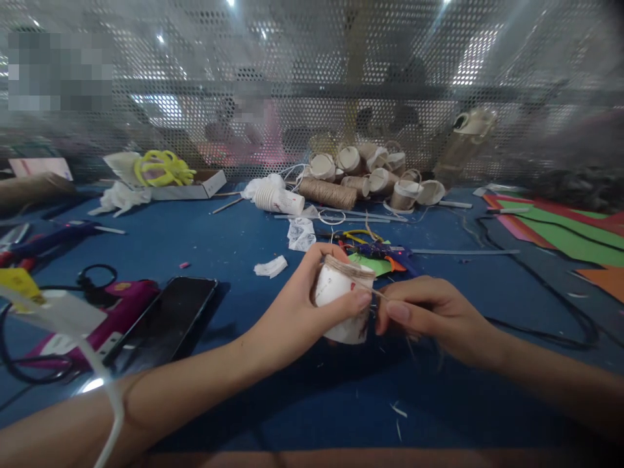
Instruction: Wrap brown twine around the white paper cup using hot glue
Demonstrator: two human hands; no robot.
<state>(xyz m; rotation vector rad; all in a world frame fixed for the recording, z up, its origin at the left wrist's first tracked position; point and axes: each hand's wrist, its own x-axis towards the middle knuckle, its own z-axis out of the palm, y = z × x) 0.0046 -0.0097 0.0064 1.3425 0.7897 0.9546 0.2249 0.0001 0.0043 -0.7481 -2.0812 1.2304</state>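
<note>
A white paper cup is tilted in my left hand, whose fingers and thumb wrap round its side. Brown twine circles the cup near its upper end. From there a strand runs to my right hand, which pinches it between thumb and forefinger just right of the cup. Small red and dark marks show on the cup's wall. Behind the cup, a blue glue gun lies near a green paper piece.
At the back are twine-wrapped cups, a twine roll and a stack of white cups. A phone and a magenta power strip lie left. Coloured paper sheets and a black cable are right.
</note>
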